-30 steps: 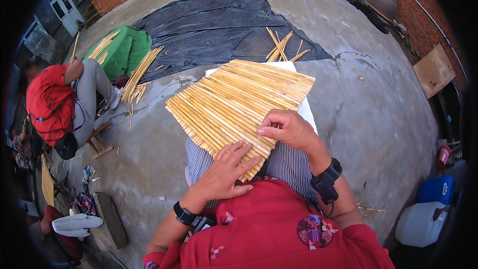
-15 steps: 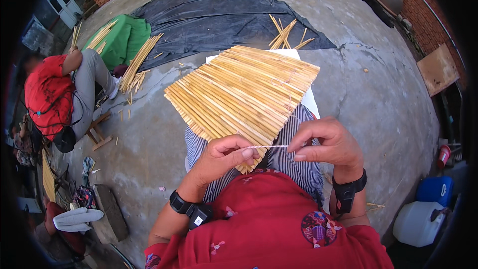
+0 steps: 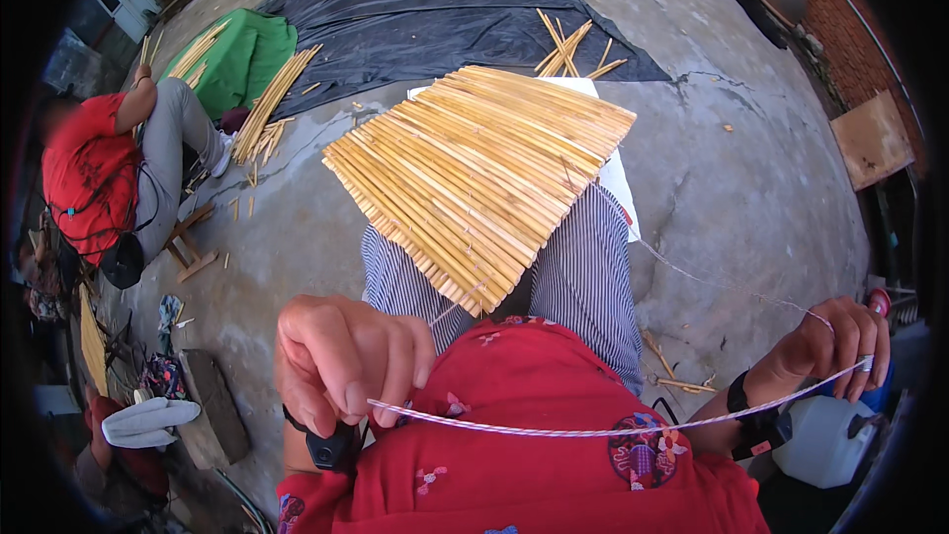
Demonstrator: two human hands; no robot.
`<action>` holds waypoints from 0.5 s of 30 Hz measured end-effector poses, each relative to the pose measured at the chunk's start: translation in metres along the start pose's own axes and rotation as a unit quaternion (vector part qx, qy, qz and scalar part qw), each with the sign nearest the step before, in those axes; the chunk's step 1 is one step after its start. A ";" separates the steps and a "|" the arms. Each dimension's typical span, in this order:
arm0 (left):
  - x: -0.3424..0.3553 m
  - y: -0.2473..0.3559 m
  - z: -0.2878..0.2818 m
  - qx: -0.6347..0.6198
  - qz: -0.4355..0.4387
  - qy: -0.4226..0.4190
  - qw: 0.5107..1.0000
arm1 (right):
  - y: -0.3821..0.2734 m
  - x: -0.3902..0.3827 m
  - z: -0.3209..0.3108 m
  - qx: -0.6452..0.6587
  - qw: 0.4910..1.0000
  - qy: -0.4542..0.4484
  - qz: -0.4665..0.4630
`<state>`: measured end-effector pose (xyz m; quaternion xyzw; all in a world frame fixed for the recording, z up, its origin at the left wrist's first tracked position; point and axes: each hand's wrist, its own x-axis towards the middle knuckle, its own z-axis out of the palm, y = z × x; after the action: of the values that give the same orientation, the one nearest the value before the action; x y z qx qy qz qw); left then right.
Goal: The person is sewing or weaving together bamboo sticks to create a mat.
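A mat of straight yellow reed stalks (image 3: 474, 178), bound side by side, lies over my lap on my striped trousers (image 3: 593, 287). My left hand (image 3: 351, 356) is closed, pinching a white and reddish twisted cord (image 3: 554, 431) near its end. From there the cord sags across my red top to my right hand (image 3: 840, 351), raised far out at the right, where it passes between the curled fingers. A thinner strand runs from the right hand back toward the mat's right side. Another short strand shows between the left hand and the mat's near corner.
A person in red (image 3: 94, 178) sits at the left, holding stalks. Loose stalks (image 3: 267, 109) lie by a green cloth (image 3: 252, 54) and on a dark tarp (image 3: 425, 20). A white jug (image 3: 820, 440) stands at the lower right, a concrete block (image 3: 210, 410) at the lower left.
My hands, close together by the mat's near corner before, have spread wide. The left came back and left, the right swung far right, and a long length of cord now hangs between them.
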<state>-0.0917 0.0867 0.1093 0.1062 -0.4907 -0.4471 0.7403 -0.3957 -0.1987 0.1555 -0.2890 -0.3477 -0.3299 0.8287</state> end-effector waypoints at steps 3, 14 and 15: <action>0.004 0.015 0.020 -0.023 0.032 -0.056 0.998 | -0.009 -0.013 0.001 0.018 1.000 0.014 -0.017; 0.008 0.029 0.103 -0.058 0.074 -0.223 0.970 | -0.010 -0.073 -0.046 -0.186 0.972 0.144 -0.012; 0.006 0.024 0.104 -0.058 0.072 -0.229 0.969 | -0.012 -0.087 -0.058 -0.187 0.972 0.141 -0.018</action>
<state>-0.1630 0.1252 0.1794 -0.0773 -0.6267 -0.4329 0.6434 -0.4296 -0.2167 0.0573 -0.3830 -0.1645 -0.4417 0.7945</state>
